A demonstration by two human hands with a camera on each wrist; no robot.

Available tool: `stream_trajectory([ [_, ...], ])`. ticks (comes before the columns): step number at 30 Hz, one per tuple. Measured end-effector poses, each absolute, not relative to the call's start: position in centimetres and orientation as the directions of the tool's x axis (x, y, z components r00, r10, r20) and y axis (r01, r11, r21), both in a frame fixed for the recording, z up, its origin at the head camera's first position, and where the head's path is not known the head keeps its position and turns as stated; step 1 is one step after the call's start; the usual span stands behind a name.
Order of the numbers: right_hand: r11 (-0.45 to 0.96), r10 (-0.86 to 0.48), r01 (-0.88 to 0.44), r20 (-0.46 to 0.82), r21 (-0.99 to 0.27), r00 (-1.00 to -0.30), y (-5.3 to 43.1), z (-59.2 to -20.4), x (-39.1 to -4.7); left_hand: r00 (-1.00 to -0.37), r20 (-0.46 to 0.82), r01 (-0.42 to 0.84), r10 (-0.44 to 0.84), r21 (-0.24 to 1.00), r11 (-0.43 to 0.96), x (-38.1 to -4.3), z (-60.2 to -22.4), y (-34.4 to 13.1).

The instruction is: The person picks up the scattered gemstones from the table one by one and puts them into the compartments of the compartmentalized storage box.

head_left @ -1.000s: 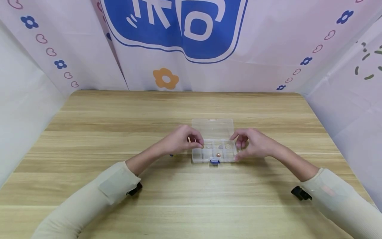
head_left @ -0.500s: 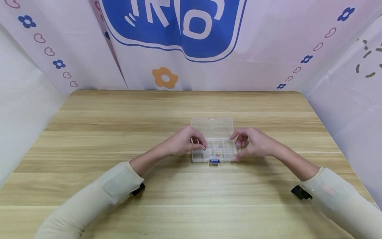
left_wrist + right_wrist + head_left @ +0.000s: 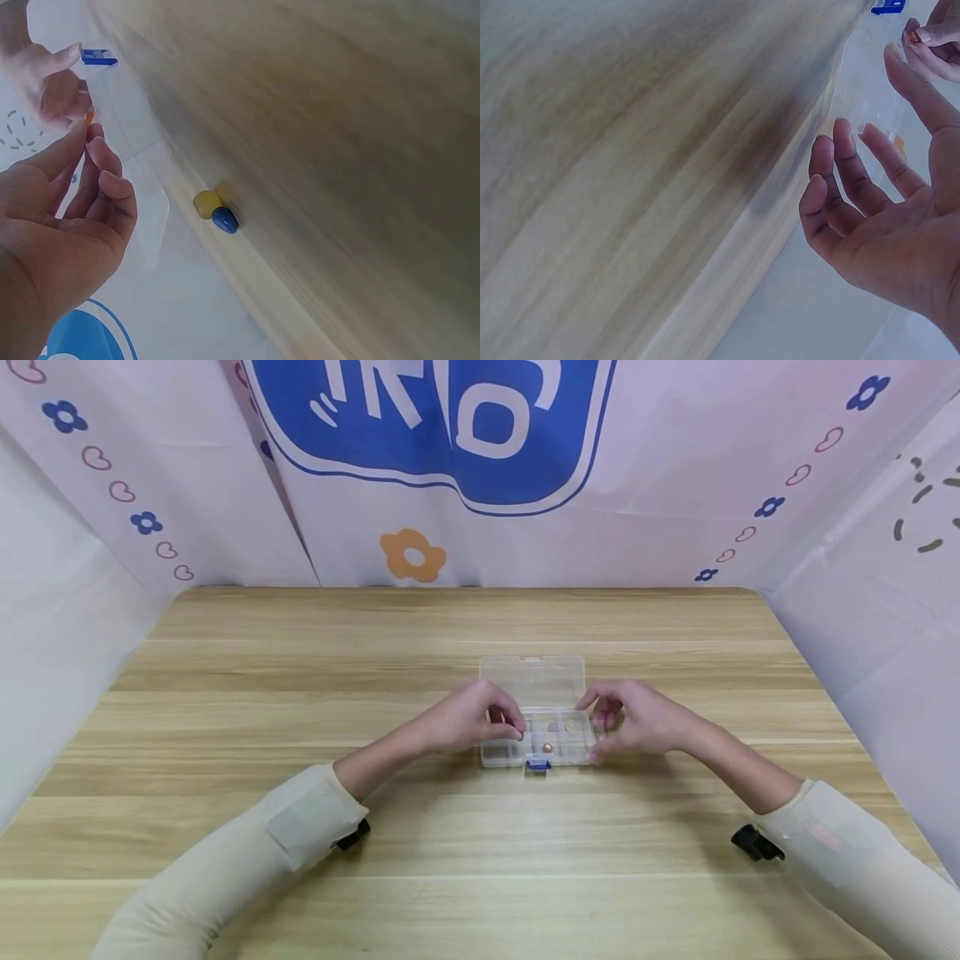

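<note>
A clear plastic compartment box [image 3: 577, 753] lies at mid-table with its lid [image 3: 532, 680] tipped back and a blue latch [image 3: 537, 765] in front. Over its left compartments, my left hand [image 3: 476, 718] pinches a small orange bead-like piece [image 3: 89, 118] between thumb and forefinger. My right hand [image 3: 637, 720] holds the box's right end, thumb at the front corner and forefinger at the back; the other fingers curl loosely. One compartment bears a copper-orange piece [image 3: 547, 747], another a greyish piece [image 3: 553, 727]. My left fingers cover part of the box.
A yellow stone-like piece [image 3: 207, 204] and a dark blue one [image 3: 224, 220] lie touching on the wooden table [image 3: 480, 860], left of the box; in the head view my left arm hides them. A printed cloth backdrop [image 3: 660, 485] rises behind the table.
My left hand has moved slightly right, farther over the box, with the orange piece. My right hand stays at the box's right end. The blue piece has become hidden behind the left arm.
</note>
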State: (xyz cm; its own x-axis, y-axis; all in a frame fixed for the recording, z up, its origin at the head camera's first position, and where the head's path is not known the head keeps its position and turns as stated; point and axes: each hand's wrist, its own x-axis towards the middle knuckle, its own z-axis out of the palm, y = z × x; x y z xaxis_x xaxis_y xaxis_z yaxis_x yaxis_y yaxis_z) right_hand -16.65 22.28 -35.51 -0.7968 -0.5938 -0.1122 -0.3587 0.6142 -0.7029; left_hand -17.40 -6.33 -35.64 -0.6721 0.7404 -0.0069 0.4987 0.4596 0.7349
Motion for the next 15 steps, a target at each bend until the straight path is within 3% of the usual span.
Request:
stream_trajectory([
  [15,0.613,-0.595,-0.363,-0.108,-0.701,-0.796,22.31,-35.55,-16.62,-0.686,-0.020,0.485,0.727,0.732,0.478,-17.32,-35.51,-6.35],
])
